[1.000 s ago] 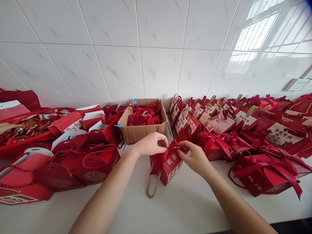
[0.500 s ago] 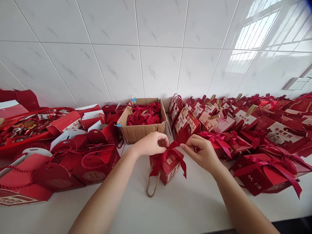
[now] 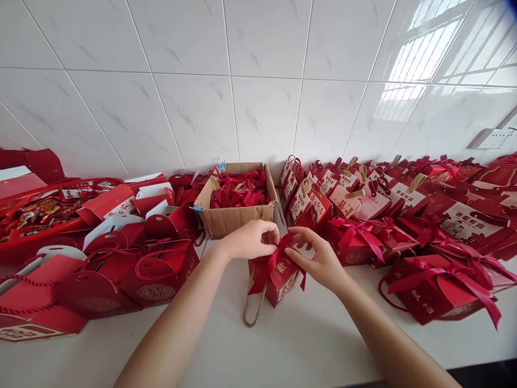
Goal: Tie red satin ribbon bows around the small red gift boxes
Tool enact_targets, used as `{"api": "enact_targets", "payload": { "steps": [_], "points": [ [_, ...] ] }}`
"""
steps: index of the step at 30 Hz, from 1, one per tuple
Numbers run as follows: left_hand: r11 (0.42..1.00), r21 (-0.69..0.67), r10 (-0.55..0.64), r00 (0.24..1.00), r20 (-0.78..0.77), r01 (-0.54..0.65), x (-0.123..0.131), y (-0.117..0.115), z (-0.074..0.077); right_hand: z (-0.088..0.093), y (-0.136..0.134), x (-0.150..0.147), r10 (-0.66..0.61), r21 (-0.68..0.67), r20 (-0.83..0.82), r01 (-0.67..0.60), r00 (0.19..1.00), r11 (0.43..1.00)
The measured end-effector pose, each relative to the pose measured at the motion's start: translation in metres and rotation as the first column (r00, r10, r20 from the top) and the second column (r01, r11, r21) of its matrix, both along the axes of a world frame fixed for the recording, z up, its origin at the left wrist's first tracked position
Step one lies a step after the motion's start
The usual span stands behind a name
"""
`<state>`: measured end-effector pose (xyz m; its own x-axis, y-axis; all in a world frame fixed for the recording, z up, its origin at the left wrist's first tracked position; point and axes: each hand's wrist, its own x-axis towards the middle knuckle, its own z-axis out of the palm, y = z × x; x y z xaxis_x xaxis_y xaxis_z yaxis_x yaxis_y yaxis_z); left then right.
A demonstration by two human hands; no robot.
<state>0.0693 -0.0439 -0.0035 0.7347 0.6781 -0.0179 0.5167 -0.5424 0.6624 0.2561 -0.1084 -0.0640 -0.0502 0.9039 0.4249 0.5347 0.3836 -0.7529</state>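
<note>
A small red gift box (image 3: 278, 283) with a tan rope handle (image 3: 251, 305) stands on the white counter (image 3: 262, 345) in front of me. A red ribbon (image 3: 270, 265) is wound over its top. My left hand (image 3: 251, 240) is closed and pinches the ribbon at the box's top left. My right hand (image 3: 317, 257) rests on the box's right side, its thumb and forefinger pinching the ribbon near the knot while the other fingers are spread.
A cardboard box (image 3: 238, 213) full of red ribbons stands behind against the tiled wall. Open red boxes with cord handles (image 3: 153, 264) crowd the left. Several ribbon-tied red boxes (image 3: 436, 291) and small handled boxes (image 3: 319, 196) fill the right.
My right hand pulled a ribbon end out to the right, then came back in to the knot. The left hand and the box have stayed put.
</note>
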Motion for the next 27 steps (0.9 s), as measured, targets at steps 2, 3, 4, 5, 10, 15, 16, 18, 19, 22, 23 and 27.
{"api": "enact_targets", "payload": {
  "steps": [2, 3, 4, 5, 10, 15, 16, 18, 19, 22, 23, 27],
  "points": [
    [1.000, 0.006, 0.006, 1.000, -0.004, -0.006, 0.000, 0.000, -0.001, -0.001, 0.000, 0.002, 0.017, 0.033, 0.004, -0.017, 1.000, 0.999],
    [1.000, 0.007, 0.008, 1.000, -0.004, -0.008, -0.001, 0.000, -0.001, -0.001, 0.000, 0.002, 0.014, 0.062, 0.017, -0.015, 1.000, 0.998],
    [1.000, 0.008, 0.010, 1.000, -0.004, -0.010, -0.001, 0.000, -0.001, -0.002, 0.000, 0.001, 0.002, 0.106, 0.047, -0.007, 0.999, 0.994],
    [1.000, 0.010, 0.013, 1.000, -0.004, -0.013, -0.001, -0.001, -0.001, -0.003, 0.000, 0.001, -0.020, 0.168, 0.092, 0.004, 0.996, 0.986],
    [1.000, 0.001, 0.013, 0.999, -0.034, -0.013, 0.000, -0.003, 0.001, -0.004, -0.004, -0.007, -0.127, 0.460, 0.318, -0.036, 0.940, 0.887],
    [0.999, -0.054, -0.009, 0.998, -0.069, 0.005, 0.000, -0.003, 0.001, -0.004, -0.009, -0.014, -0.117, 0.490, 0.361, -0.081, 0.925, 0.868],
    [0.999, -0.054, -0.006, 0.997, -0.073, 0.002, 0.000, -0.003, 0.001, -0.004, -0.009, -0.014, -0.114, 0.485, 0.362, -0.083, 0.925, 0.871],
    [0.999, -0.044, 0.000, 0.997, -0.082, -0.004, -0.001, -0.004, 0.001, -0.004, -0.011, -0.016, -0.106, 0.470, 0.360, -0.081, 0.927, 0.879],
    [0.999, -0.038, 0.002, 0.996, -0.088, -0.006, -0.001, -0.004, 0.001, -0.004, -0.011, -0.016, -0.101, 0.459, 0.360, -0.082, 0.928, 0.885],
    [1.000, -0.028, -0.003, 0.995, -0.102, 0.000, -0.001, -0.004, 0.001, -0.004, -0.012, -0.016, -0.067, 0.423, 0.369, -0.104, 0.927, 0.900],
    [1.000, -0.027, -0.008, 0.995, -0.104, 0.005, 0.000, -0.004, 0.001, -0.004, -0.012, -0.016, -0.055, 0.416, 0.371, -0.114, 0.927, 0.902],
    [1.000, -0.007, -0.017, 0.991, -0.135, 0.016, 0.000, -0.004, -0.001, -0.004, -0.012, -0.016, -0.015, 0.402, 0.377, -0.149, 0.926, 0.904]
  ]
}}
